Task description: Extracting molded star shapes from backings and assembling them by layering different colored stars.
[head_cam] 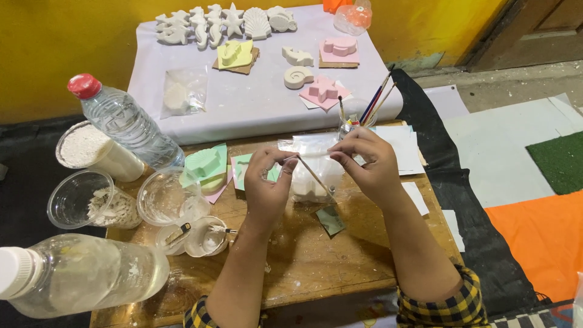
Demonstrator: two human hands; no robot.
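Both my hands are up over the middle of the desk [316, 255], holding a clear bag [311, 159] with a white cast [308, 187] hanging in the bottom of it. My left hand [265, 182] pinches the bag's top edge between thumb and fingers; my right hand [366, 161] pinches the other corner and also grips a thin brush [314, 176], whose handle slants down across the bag toward the wood.

To do this well, I judge I should keep the two pinches level so the bag's mouth stays taut and the cast doesn't swing, and keep the brush tucked along my fingers so its end doesn't snag the plastic.

Room is tight on my left: a green mould [205, 164], an empty clear cup [163, 195] and two small cups [195, 238] sit just beside my left wrist, with a second cup [79, 197], a tub of powder [91, 150] and an upright bottle [124, 124] beyond. Another bottle [79, 273] lies at the near left corner. Straight ahead, a jar of brushes [355, 121] stands close behind my right hand. A grey scrap [331, 218] lies under the bag. The barest wood is toward me and to the right, up to the desk's right edge, where white paper [404, 149] overhangs.
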